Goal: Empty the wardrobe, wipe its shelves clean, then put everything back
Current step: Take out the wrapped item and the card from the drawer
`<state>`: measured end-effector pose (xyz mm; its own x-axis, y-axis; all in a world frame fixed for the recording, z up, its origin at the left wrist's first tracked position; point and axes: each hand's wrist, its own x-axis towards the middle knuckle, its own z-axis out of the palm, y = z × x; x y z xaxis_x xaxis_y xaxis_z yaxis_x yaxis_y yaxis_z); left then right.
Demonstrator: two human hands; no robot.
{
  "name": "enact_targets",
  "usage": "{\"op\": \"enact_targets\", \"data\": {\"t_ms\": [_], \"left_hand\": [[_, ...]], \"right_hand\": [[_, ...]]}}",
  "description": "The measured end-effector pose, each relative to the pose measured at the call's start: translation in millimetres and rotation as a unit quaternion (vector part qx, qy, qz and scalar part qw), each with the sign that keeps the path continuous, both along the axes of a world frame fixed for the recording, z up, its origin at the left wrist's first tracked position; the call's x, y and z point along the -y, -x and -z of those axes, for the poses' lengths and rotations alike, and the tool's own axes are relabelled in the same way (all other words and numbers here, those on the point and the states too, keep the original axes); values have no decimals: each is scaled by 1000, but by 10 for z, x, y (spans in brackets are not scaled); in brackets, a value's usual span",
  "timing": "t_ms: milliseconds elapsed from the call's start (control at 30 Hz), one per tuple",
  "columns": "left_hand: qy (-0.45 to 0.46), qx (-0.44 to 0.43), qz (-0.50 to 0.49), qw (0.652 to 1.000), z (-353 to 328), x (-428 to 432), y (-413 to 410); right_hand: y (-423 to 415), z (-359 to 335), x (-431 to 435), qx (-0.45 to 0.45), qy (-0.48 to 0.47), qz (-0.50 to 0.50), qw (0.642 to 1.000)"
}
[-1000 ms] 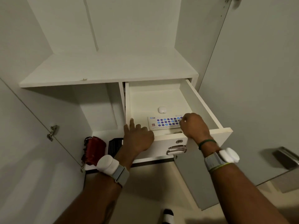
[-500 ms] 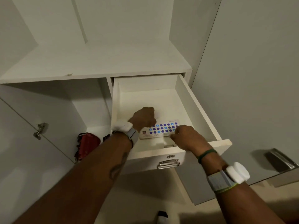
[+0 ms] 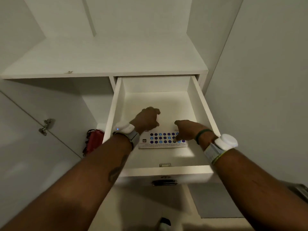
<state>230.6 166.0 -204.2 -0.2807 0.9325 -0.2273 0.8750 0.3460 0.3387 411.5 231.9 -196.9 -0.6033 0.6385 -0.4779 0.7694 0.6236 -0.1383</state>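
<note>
The white wardrobe drawer is pulled out. A white card with rows of blue dots lies flat on its floor. My left hand is deep in the drawer just behind the card's left end, fingers curled down; whatever is under them is hidden. My right hand is at the card's right end, fingertips pressed on its dotted face and thumb stretched out to the left. The wide white shelf above the drawer is bare.
A red bag sits in the open compartment left of the drawer. The left door with a metal hinge stands open. The right door is close beside the drawer. A metal handle is on the drawer front.
My left hand left the drawer's front edge and reached in over the spot where a small white round object lay; that object is no longer visible. My right hand stayed at the card's right end.
</note>
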Motion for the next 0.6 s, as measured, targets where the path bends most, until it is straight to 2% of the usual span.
{"op": "enact_targets", "data": {"t_ms": [167, 267, 433, 600], "left_hand": [[-107, 54, -78, 990, -492, 504, 35], [-127, 73, -98, 984, -581, 940, -91], [-105, 98, -91, 985, -358, 1523, -346], [-154, 62, -81, 983, -263, 1783, -529]], "right_hand": [[34, 165, 19, 26, -52, -30, 998], [-12, 176, -8, 13, -31, -13, 999], [-54, -44, 82, -65, 93, 97, 989], [-168, -521, 291, -187, 117, 137, 966]]}}
